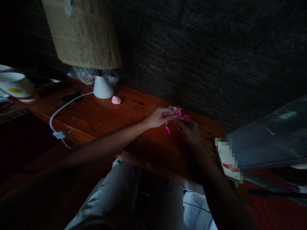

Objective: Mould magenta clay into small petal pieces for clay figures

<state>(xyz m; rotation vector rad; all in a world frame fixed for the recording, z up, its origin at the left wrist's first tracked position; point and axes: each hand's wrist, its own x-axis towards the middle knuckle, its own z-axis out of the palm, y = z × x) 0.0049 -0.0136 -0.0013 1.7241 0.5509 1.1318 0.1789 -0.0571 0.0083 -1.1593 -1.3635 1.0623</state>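
My left hand (160, 117) and my right hand (189, 128) meet above the wooden desk, fingertips pinched together. Between them they hold a small pink clay-like piece (177, 111) with a frilly, uneven top. Just below the fingers lies a bright pink strip (167, 129) on the wood. Another bright pink bit (187, 116) shows behind my right hand. Something pale (172, 108) sits behind the fingertips, too dim to name. Farther left, a light pink lump (116, 100) rests apart from both hands.
A lamp with a newsprint shade and white base (103, 88) stands at the back left, its white cord (56, 110) hanging over the desk edge. Dark scissors (73, 95) and a paper cup (16, 84) are left of it. A dark wall (192, 57) rises behind the desk (141, 143).
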